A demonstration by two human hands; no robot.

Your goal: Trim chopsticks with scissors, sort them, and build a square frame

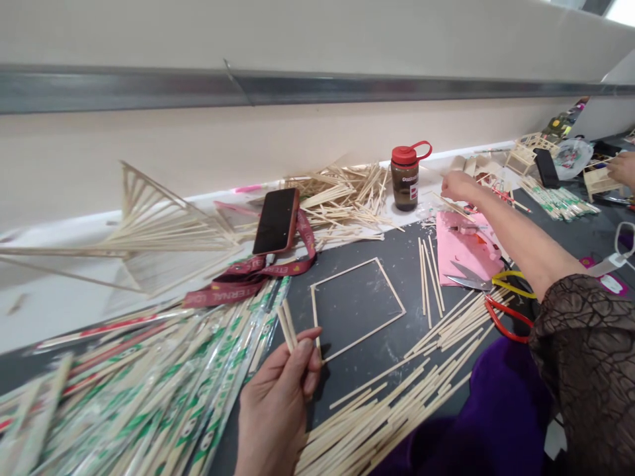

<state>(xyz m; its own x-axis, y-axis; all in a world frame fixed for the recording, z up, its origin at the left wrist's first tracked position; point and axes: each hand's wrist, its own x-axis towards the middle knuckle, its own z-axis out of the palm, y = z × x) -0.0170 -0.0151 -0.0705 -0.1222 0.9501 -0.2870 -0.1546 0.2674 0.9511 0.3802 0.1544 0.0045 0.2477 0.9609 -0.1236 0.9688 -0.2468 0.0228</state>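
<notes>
My left hand (288, 387) is closed around a few short wooden sticks (286, 325), which stand up from between thumb and fingers. Just beyond it, a square frame of thin sticks (360, 272) lies flat on the dark table. My right arm stretches far forward, past the pink pad (446, 248). Out there my right hand (459, 186) has its fingers curled down beside short sticks and scraps; what they hold, if anything, is hidden. Scissors (510, 284) with red and yellow handles lie beneath the right forearm. Near the frame lie several separate sticks (430, 277).
Loose sticks (377, 416) spread along the front edge; wrapped chopsticks (163, 390) cover the left. Behind are a phone (276, 221) on a lanyard (238, 281), a stick pile (342, 198), a fan-shaped stick model (163, 231) and a bottle (405, 182). Another person's hand (624, 168) shows far right.
</notes>
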